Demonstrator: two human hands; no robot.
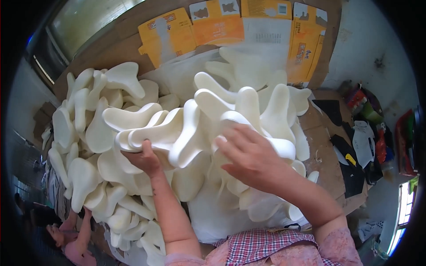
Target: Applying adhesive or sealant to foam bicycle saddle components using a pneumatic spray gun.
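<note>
Many white, saddle-shaped foam pads, like bicycle seat cushions, are heaped across the work surface. With its thumb on top, my left hand (144, 159) grips a small nested stack of foam pads (153, 135) at the near left of the middle. A single pad (185, 135) stands on edge against the right side of that stack. My right hand (248, 153) is slightly blurred, its fingers stretched out and apart over another foam pad (235, 117). Whether its fingertips touch that pad I cannot tell. More upright pads (277, 104) crowd just beyond my right hand.
A large pile of foam pads (80, 177) fills the left. Flattened orange cartons (217, 26) line the back. On the right, a yellow cutter knife (350, 159) lies on dark sheet pieces (348, 177) over cardboard. Another person (71, 241) is at the lower left.
</note>
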